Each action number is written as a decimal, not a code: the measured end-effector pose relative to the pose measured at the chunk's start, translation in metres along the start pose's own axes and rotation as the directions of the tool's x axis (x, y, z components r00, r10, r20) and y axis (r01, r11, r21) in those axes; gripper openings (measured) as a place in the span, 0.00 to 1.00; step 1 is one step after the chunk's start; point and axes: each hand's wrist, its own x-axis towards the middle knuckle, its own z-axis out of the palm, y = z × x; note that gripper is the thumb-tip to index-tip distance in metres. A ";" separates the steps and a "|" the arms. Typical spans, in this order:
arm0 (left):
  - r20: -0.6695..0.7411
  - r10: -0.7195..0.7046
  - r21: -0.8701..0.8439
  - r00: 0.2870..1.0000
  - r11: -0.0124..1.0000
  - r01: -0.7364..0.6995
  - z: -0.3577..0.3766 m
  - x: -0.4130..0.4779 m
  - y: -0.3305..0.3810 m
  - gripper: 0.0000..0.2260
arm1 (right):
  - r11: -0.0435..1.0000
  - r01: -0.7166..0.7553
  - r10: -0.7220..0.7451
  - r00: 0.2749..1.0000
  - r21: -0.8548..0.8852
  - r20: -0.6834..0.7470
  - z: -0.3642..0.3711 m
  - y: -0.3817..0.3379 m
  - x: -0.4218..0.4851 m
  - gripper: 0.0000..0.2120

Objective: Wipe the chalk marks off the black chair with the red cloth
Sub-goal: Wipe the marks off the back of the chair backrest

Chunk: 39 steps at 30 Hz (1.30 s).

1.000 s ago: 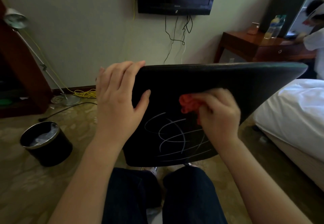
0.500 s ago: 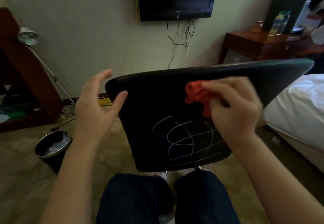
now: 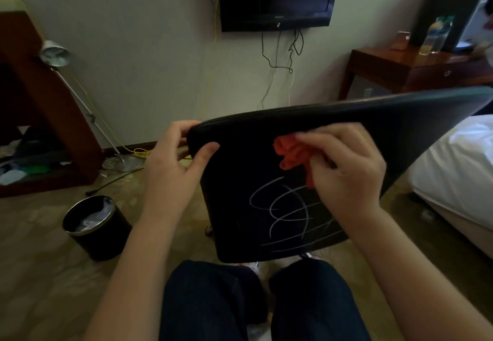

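Now left hand [image 3: 170, 172] grips black chair [image 3: 237, 223] corner, right hand [image 3: 349, 172] pinches bunched red cloth [image 3: 290, 152].
Right hand overlaps chalk marks [image 3: 289, 215]; bin [image 3: 94, 231] left, bed [image 3: 458, 170] right.

I saw bare surface on the black chair [image 3: 234, 223] left of the chalk marks [image 3: 290, 215], between my two hands. My left hand [image 3: 170, 170] blocked the top left corner, my right hand [image 3: 344, 170] with the red cloth [image 3: 290, 154] covered the marks' upper right, and my knees [image 3: 213, 300] crowded the lower edge.
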 end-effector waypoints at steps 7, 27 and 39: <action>-0.032 -0.022 -0.021 0.999 1.000 0.021 0.015 -0.002 0.006 0.18 | 0.995 -0.099 0.100 0.969 -0.016 0.225 0.026 0.033 -0.056 0.10; -0.007 0.041 0.039 0.999 0.998 -0.041 0.023 -0.013 0.015 0.18 | 0.994 -0.091 0.088 0.995 0.062 0.043 0.010 -0.002 -0.025 0.09; -0.026 0.074 0.008 0.997 0.997 -0.073 0.028 -0.013 0.013 0.14 | 0.989 -0.147 0.149 0.982 -0.021 0.118 0.023 0.021 -0.053 0.14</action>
